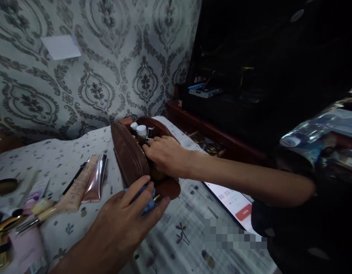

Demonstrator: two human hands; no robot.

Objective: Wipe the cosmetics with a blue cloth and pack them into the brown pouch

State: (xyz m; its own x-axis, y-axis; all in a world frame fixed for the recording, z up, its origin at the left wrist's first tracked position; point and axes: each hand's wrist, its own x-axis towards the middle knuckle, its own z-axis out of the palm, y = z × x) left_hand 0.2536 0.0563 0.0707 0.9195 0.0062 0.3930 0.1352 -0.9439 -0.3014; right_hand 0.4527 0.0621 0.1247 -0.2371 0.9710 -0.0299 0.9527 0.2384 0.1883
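A brown cosmetic bag (pixel 127 156) lies unzipped on the bed, with white-capped bottles (pixel 141 131) and a shiny silver-capped item (pixel 150 132) upright inside. My right hand (pixel 167 154) reaches over its side into the opening. Its fingers are curled together, and the bag hides their tips and whatever they grip. At the bag's near end, my left hand (pixel 133 213) closes around a crumpled blue cloth-like piece (pixel 147 205), close to the zipper end and a round brown leather flap (pixel 172 189).
Left on the patterned sheet (pixel 107 232) lie a beige tube (pixel 80 184), a pink tube (pixel 95 180), brushes and other cosmetics. A phone (pixel 234 207) showing a timer lies under my right forearm. Behind are a papered wall and a dark-red wooden edge; a plastic bottle (pixel 307 129) is at right.
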